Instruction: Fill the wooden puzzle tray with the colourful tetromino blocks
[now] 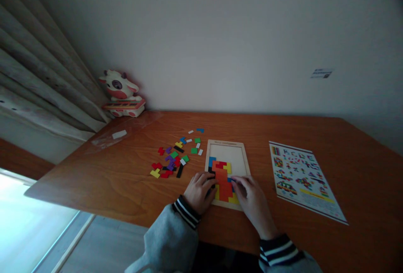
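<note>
Both hands at colourful pieces, wooden tray beneath — printed sheet rightward

The surface is reddish brown with a faint grain. The board is pale wood; its set pieces are orange, yellow, blue, red and black. The loose pieces at left show red, purple, green, yellow, blue, black and white. At right, the sheet is white with multicoloured figures and a yellow band. The sleeves are grey, with dark, white-striped cuffs. The far-left toy is white and pinkish red.
</note>
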Demonstrator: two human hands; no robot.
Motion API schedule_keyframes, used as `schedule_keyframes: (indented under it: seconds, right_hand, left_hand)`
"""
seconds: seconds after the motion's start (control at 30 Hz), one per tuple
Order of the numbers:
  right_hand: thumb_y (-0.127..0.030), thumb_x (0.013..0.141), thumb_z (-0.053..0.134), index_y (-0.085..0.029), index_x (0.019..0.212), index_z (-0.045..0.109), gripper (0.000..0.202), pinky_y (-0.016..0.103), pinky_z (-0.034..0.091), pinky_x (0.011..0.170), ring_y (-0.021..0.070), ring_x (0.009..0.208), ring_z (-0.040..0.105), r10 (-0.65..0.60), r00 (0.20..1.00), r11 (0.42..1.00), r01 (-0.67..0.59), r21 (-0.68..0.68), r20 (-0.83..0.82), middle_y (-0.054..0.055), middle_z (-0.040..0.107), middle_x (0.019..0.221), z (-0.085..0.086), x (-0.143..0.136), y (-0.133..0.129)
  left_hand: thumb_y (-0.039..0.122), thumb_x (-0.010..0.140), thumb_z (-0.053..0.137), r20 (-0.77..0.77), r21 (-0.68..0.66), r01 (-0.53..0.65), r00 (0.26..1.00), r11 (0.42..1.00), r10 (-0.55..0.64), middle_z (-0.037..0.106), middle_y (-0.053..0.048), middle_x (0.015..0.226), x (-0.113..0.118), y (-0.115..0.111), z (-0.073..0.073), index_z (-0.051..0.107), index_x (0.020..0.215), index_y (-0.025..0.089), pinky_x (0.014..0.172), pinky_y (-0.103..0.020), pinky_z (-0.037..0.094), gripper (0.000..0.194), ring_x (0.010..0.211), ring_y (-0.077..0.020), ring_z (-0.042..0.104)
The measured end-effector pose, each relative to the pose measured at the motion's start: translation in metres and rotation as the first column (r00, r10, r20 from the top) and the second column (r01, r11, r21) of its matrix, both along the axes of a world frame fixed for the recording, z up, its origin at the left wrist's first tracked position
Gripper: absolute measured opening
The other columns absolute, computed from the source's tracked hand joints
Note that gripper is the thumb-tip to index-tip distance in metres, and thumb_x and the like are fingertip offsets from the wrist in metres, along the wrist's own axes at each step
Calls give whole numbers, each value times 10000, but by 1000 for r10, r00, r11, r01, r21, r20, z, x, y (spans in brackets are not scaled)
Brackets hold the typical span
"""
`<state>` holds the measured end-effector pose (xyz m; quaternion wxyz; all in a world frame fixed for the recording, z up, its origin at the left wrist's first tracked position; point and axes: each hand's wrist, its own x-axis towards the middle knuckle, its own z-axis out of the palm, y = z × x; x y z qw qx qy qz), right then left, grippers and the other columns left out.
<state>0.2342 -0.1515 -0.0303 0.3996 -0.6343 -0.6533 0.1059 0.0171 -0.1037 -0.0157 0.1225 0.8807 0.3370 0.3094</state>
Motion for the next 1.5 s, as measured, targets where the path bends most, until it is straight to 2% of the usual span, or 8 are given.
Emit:
schedule_keyframes:
  seconds: [0.17,0.4,0.8,1.0,1.17,1.27,1.37,1.5]
  right_hand:
    - [-357,1002,459,-223,1122,638,254,425,540,890,245,986,653,7,1000,1000,-7,-9,6,94,679,1069,2,-3,-4]
    - [-350,1002,461,-225,1120,620,235,441,524,899,250,977,646,15,999,1000,-15,0,46,95,671,1062,1,-3,-5]
    - [-397,998,451,-222,1149,627,290,416,535,885,256,989,657,-5,993,999,1,34,114,101,678,1072,-2,-3,-5]
    - [-447,1023,326,-177,1409,517,509,413,559,711,284,825,694,22,942,987,33,-158,334,130,683,975,1,-1,11]
    - [-425,1025,290,-219,1351,610,501,403,555,673,293,822,714,109,898,954,27,-299,427,134,700,1006,8,-2,24]
    - [-447,1017,305,-241,1341,618,495,401,558,711,287,868,718,122,933,953,-16,-301,338,127,719,1064,8,4,26]
    - [-515,997,340,-236,1332,609,512,389,553,759,266,898,716,109,984,961,-69,-267,140,104,743,1067,11,18,31]
    - [-611,931,422,-218,1205,669,539,356,517,645,241,692,681,-73,996,977,63,-203,-42,57,724,775,18,43,46]
  left_hand:
    - [261,981,505,-42,-9,-6,999,1000,6,644,-116,1286,3,11,7,642,1193,181,1011,-464,515,264,1199,-266,579]
    - [413,992,506,-234,28,164,960,986,-153,562,-98,1434,22,33,10,537,1375,203,1155,-530,371,438,1368,-298,472]
    - [401,987,493,-187,76,132,975,988,-116,636,-95,1341,24,32,-1,605,1294,171,1105,-473,431,399,1298,-277,528]
    - [377,992,467,-145,92,113,984,989,-99,671,-95,1282,23,31,-2,632,1249,182,1058,-460,461,363,1242,-267,569]
    - [364,981,469,-123,95,105,988,990,-93,679,-83,1271,24,30,-3,644,1229,177,1043,-473,468,356,1208,-274,585]
    - [352,983,480,-80,86,96,993,992,-89,696,-78,1234,24,28,-1,655,1203,191,1021,-449,482,325,1166,-256,606]
    - [313,982,498,9,61,31,999,998,-32,706,-78,1193,17,34,3,663,1165,202,975,-404,508,271,1102,-224,633]
    - [233,950,521,54,96,-173,984,980,169,697,-98,1171,-10,60,3,666,1127,193,960,-411,519,232,1077,-233,637]
